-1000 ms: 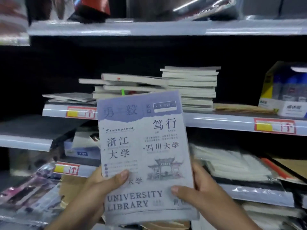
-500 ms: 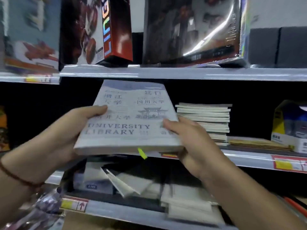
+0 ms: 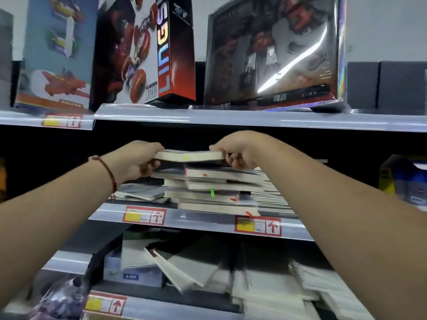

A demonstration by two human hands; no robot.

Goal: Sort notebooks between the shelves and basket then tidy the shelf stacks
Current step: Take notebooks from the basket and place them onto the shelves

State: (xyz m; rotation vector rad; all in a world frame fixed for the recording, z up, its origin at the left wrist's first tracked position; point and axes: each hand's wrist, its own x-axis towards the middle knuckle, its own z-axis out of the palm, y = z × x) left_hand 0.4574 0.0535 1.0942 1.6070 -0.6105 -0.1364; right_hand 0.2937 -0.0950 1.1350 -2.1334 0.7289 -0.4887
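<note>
notebook [image 3: 188,156] gripped flat by left hand [image 3: 136,161] and right hand [image 3: 240,153], just above uneven stack [image 3: 215,190] on middle shelf [image 3: 208,221]. risk: stack crooked, may slide off when notebook lands.

Both hands [image 3: 194,155] hold a notebook [image 3: 188,156] above the stack [image 3: 215,192] on the middle shelf [image 3: 196,219], boxes [image 3: 171,49] above.

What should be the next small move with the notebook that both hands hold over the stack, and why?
Probably lower it flat onto the stack. The left hand and the right hand grip the notebook by its ends, level, just above the uneven notebook stack on the middle shelf, with a small gap still under it.
</note>
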